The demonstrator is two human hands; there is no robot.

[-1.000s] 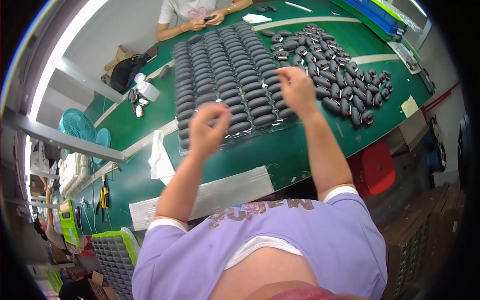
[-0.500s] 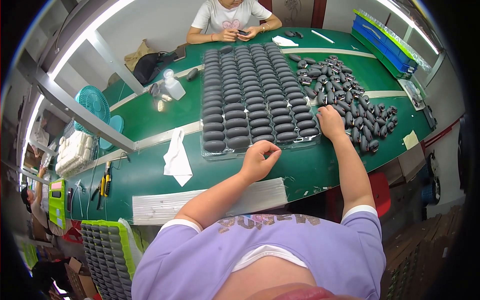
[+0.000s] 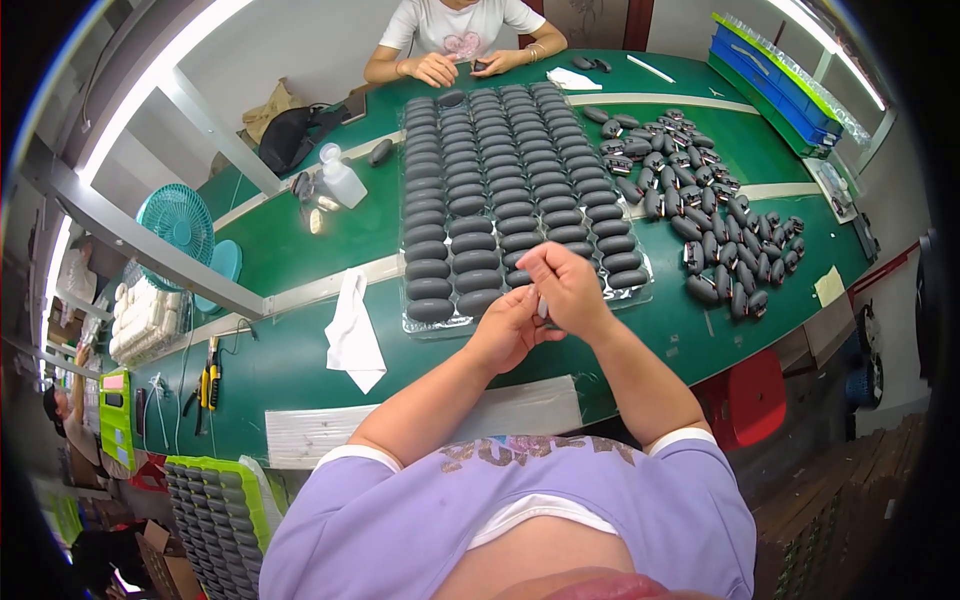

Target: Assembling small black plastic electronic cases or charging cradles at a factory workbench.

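Both my hands meet just in front of the near edge of a clear plastic tray filled with rows of dark grey oval cases. Curled fingers show on my left hand. Against it presses my right hand, also closed, with thumb and fingers bent inward. A small greyish sliver shows between the two; what it belongs to is hidden by the fingers. To the right of the tray lies a loose pile of similar dark grey cases, some with shiny or reddish parts along one side.
A white cloth and a whitish ribbed strip lie near me. Farther left are pliers, a white bottle and a teal fan. Across the table a co-worker's hands handle a small dark piece. Blue bins stand far right.
My right hand has left the edge of the pile and come left to meet my left hand. The co-worker's hands have moved slightly apart.
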